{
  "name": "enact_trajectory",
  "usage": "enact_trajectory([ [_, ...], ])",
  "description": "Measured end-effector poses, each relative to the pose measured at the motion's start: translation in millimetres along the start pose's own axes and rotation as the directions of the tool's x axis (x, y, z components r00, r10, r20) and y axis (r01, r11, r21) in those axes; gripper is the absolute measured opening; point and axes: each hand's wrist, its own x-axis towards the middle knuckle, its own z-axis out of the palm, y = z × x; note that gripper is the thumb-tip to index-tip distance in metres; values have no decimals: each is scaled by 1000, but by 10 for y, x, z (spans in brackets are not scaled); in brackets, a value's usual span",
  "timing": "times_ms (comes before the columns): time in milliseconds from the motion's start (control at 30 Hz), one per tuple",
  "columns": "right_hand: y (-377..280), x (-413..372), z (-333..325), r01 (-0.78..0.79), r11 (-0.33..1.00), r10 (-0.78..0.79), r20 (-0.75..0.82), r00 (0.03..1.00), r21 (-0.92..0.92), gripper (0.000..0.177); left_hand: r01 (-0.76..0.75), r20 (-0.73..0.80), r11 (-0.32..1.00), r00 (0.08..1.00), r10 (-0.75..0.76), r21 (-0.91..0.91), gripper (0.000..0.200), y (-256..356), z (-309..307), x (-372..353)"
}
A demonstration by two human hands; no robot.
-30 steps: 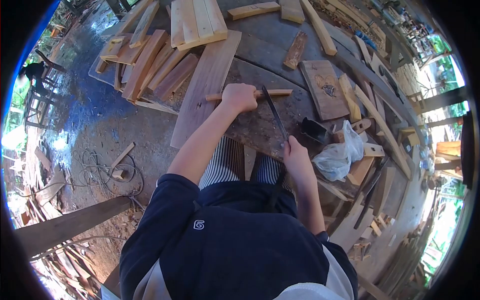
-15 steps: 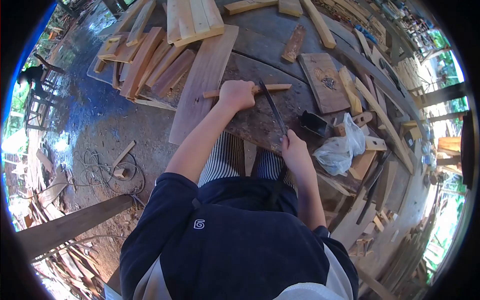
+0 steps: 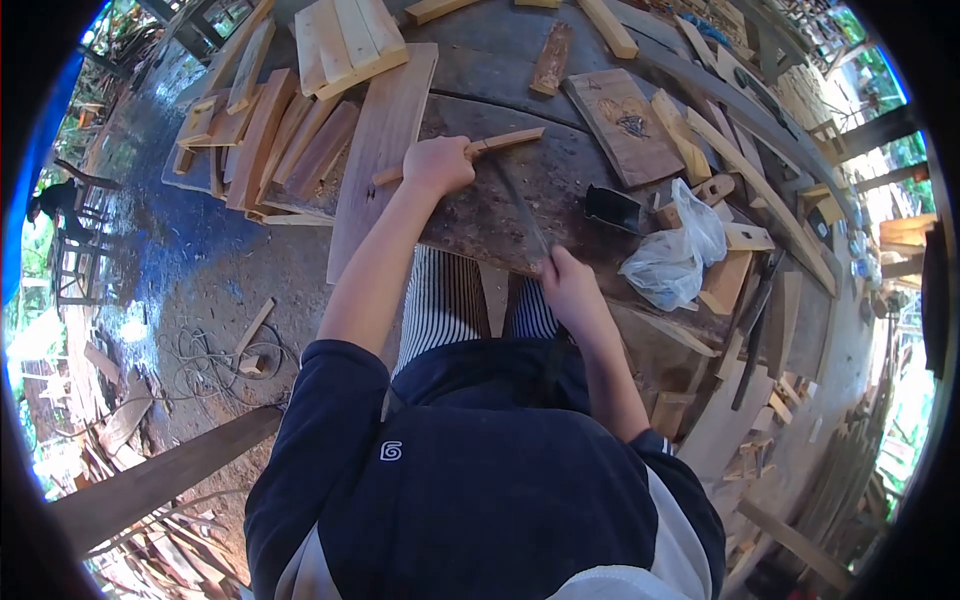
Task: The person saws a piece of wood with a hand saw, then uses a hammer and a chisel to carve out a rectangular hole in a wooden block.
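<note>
A thin wooden strip [image 3: 508, 140] lies crosswise over the workbench [image 3: 480, 215], and my left hand [image 3: 440, 166] is wrapped round its middle. My right hand [image 3: 568, 285] grips the near end of a long dark blade-like tool [image 3: 522, 210]. The tool slants up and to the left; its far end is blurred, close to the strip just right of my left hand. Whether it touches the strip I cannot tell. A wide plank [image 3: 385, 150] lies under the strip's left end.
Stacked wood pieces [image 3: 262, 140] and pale boards [image 3: 350, 45] lie at the left. To the right are a board with small metal bits [image 3: 625, 125], a black container [image 3: 612, 210], a plastic bag [image 3: 678, 260] and long planks [image 3: 765, 195]. A person [image 3: 62, 205] is far left.
The strip's right end has tilted up. The dark tool has drawn back from across the strip towards my body. The whole view has shifted somewhat.
</note>
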Motion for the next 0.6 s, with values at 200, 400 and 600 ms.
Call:
enact_trajectory([
  [200, 382, -786, -498, -196, 969, 224, -195, 955, 151, 24, 6, -46, 999, 999, -4, 39, 32, 22, 89, -38],
  [400, 450, -993, -675, -271, 942, 321, -301, 898, 197, 22, 47, -140, 998, 989, -42, 38, 47, 146, 78, -118],
  [600, 439, -912, -520, -209, 950, 277, -314, 908, 232, 22, 61, -198, 996, 979, -49, 58, 51, 186, 187, -128],
])
